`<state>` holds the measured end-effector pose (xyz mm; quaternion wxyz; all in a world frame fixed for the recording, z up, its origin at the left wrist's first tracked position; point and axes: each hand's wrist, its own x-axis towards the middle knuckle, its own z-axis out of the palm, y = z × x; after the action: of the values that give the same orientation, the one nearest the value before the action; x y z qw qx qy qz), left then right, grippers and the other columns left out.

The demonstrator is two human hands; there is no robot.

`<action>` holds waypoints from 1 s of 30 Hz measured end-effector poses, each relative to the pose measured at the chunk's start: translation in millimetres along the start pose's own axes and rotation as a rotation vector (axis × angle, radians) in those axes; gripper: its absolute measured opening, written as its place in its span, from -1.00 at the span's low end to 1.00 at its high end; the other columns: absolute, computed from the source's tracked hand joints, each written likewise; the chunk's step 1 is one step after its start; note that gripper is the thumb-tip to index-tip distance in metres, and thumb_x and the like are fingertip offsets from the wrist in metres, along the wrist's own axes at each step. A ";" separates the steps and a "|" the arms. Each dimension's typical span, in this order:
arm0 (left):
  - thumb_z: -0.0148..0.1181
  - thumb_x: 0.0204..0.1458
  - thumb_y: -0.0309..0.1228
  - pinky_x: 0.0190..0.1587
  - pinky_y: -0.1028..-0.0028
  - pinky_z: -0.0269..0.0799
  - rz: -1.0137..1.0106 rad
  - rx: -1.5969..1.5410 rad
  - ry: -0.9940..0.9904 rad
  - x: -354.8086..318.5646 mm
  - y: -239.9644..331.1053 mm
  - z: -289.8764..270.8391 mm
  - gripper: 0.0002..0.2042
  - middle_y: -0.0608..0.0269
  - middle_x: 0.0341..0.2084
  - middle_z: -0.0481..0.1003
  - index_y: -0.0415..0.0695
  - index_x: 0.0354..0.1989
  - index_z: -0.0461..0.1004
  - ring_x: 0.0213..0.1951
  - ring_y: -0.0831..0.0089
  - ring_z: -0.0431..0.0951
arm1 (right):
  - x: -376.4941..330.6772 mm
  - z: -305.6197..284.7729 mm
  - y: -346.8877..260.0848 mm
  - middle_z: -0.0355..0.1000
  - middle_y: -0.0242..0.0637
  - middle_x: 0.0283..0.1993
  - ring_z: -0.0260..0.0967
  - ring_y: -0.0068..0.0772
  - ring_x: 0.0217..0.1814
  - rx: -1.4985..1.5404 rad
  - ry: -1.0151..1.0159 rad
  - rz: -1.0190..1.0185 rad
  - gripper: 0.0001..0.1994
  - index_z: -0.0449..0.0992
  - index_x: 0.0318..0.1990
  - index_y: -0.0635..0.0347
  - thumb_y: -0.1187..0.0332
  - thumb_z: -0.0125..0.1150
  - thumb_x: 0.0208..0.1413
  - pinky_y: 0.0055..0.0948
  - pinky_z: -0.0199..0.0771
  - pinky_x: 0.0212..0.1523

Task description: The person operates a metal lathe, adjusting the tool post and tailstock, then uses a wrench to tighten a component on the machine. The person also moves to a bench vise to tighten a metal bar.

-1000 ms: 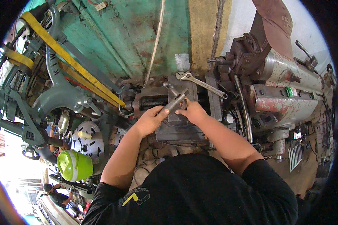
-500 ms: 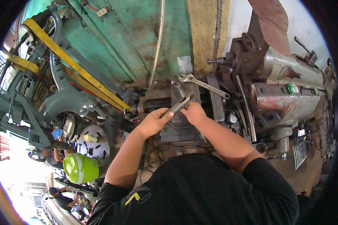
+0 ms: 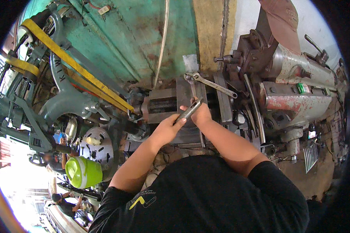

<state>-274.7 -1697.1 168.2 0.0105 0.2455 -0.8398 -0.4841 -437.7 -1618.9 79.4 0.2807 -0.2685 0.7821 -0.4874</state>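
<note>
My left hand (image 3: 168, 129) is closed around the near end of a slotted steel sleeve (image 3: 190, 109), which slants up to the right. Beside the sleeve's far end is my right hand (image 3: 200, 113), its fingers curled around a long metal bar with a knobbed head (image 3: 193, 90). The bar's head points away from me, and its lower end shows below the hand. Both hands are above a machine vise (image 3: 163, 97) with a threaded screw. An adjustable wrench (image 3: 217, 86) lies across the vise's far right part, near the bar's head.
To the right stands a worn grey-and-red machine (image 3: 287, 97) with a brown cap (image 3: 282, 19) hung on it. Grey machinery with a yellow belt (image 3: 74, 64) fills the left. A lime-green bucket (image 3: 91, 173) is at lower left, with a person (image 3: 66, 204) farther off.
The bar's head has swung away and slightly right, and its lower end now shows below my right hand. My left hand and the sleeve have shifted slightly right.
</note>
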 end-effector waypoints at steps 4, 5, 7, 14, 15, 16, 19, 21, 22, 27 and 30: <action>0.14 0.19 -0.13 -0.17 0.28 0.41 0.067 0.049 0.113 -10.6 15.0 -6.2 -0.62 -0.09 -0.32 0.54 -0.20 -0.03 0.42 -0.27 0.04 0.55 | -7.1 -2.6 -16.9 0.52 0.01 -0.13 0.51 -0.08 -0.18 0.329 0.110 0.025 -0.52 0.40 0.06 0.36 0.18 0.28 0.11 -0.21 0.54 -0.14; 0.16 0.18 -0.15 -0.17 0.27 0.41 0.064 0.058 0.143 -12.6 18.8 -8.7 -0.63 -0.10 -0.30 0.54 -0.19 -0.03 0.41 -0.26 0.02 0.55 | -8.3 -5.6 -16.2 0.53 0.02 -0.16 0.51 -0.01 -0.14 0.056 0.086 -0.020 -0.45 0.40 0.08 0.30 0.10 0.34 0.04 -0.17 0.52 -0.12; 0.22 0.13 -0.18 -0.18 0.25 0.42 0.057 0.135 0.216 -15.3 24.8 -13.1 -0.63 -0.09 -0.32 0.54 -0.16 -0.02 0.39 -0.26 -0.01 0.55 | -9.4 -6.7 -14.5 0.55 0.04 -0.19 0.52 0.06 -0.09 -0.227 0.093 -0.072 -0.38 0.41 0.09 0.23 0.01 0.39 -0.02 -0.11 0.49 -0.10; 0.28 0.02 -0.27 -0.21 0.11 0.48 0.140 0.609 0.443 -8.4 26.7 -17.9 -0.59 -0.01 -0.25 0.48 -0.03 0.05 0.36 -0.19 -0.02 0.55 | -13.6 -10.7 -21.1 0.55 0.08 -0.25 0.52 0.11 -0.14 -0.313 0.088 -0.112 -0.32 0.39 0.12 0.22 -0.10 0.36 -0.04 -0.08 0.52 -0.10; 0.27 0.03 -0.27 -0.22 0.12 0.49 0.137 0.655 0.465 -6.8 25.9 -17.7 -0.58 -0.01 -0.26 0.47 -0.02 0.07 0.36 -0.19 -0.01 0.54 | -14.1 -11.1 -23.3 0.55 0.08 -0.25 0.52 0.11 -0.14 -0.335 0.084 -0.103 -0.30 0.39 0.12 0.23 -0.12 0.35 -0.04 -0.08 0.53 -0.11; 0.27 0.04 -0.27 -0.23 0.13 0.50 0.123 0.697 0.479 -5.5 25.1 -17.4 -0.57 -0.01 -0.26 0.46 -0.01 0.10 0.36 -0.19 -0.01 0.54 | -14.6 -11.1 -25.5 0.55 0.08 -0.25 0.52 0.11 -0.14 -0.331 0.088 -0.098 -0.32 0.40 0.09 0.24 -0.10 0.37 -0.04 -0.09 0.52 -0.12; 0.24 0.06 -0.29 -0.26 0.16 0.51 0.168 0.798 0.518 -4.2 22.8 -16.7 -0.55 0.01 -0.26 0.43 -0.01 0.16 0.35 -0.20 -0.01 0.53 | -16.0 -11.7 -29.2 0.54 0.09 -0.25 0.51 0.11 -0.14 -0.335 0.100 -0.068 -0.37 0.42 0.04 0.26 -0.05 0.40 -0.04 -0.11 0.50 -0.13; 0.24 0.07 -0.31 -0.26 0.16 0.51 0.155 0.814 0.462 -5.1 21.1 -15.6 -0.54 0.01 -0.26 0.41 -0.03 0.17 0.35 -0.21 -0.01 0.52 | -16.8 -12.2 -30.0 0.54 0.09 -0.25 0.51 0.11 -0.15 -0.339 0.091 -0.047 -0.37 0.43 0.04 0.25 -0.06 0.39 -0.03 -0.10 0.51 -0.13; 0.23 0.07 -0.32 -0.26 0.15 0.51 0.168 0.817 0.455 -5.8 20.1 -15.1 -0.54 0.02 -0.26 0.40 -0.04 0.17 0.35 -0.22 -0.01 0.52 | -17.0 -12.5 -30.2 0.54 0.09 -0.25 0.51 0.11 -0.15 -0.337 0.100 -0.060 -0.37 0.43 0.04 0.25 -0.06 0.39 -0.03 -0.10 0.51 -0.13; 0.26 0.05 -0.31 -0.21 0.14 0.49 0.146 0.741 0.493 -8.4 15.0 -10.1 -0.53 -0.01 -0.24 0.43 -0.03 0.16 0.37 -0.19 -0.03 0.51 | -16.4 -12.7 -31.5 0.54 0.11 -0.23 0.52 0.09 -0.14 -0.317 0.087 -0.043 -0.37 0.42 0.06 0.24 -0.05 0.38 -0.03 -0.10 0.51 -0.13; 0.27 0.04 -0.30 -0.19 0.14 0.48 0.151 0.707 0.492 -9.0 14.1 -9.1 -0.53 -0.01 -0.24 0.44 -0.04 0.15 0.38 -0.18 -0.05 0.51 | -15.4 -11.5 -30.6 0.54 0.09 -0.20 0.52 0.08 -0.13 -0.333 0.084 -0.037 -0.39 0.42 0.09 0.19 -0.04 0.37 -0.01 -0.12 0.51 -0.11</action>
<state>-270.1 -1694.8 186.5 0.1610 0.2798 -0.9420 -0.0917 -430.5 -1612.9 114.3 0.1903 -0.3052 0.8579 -0.3669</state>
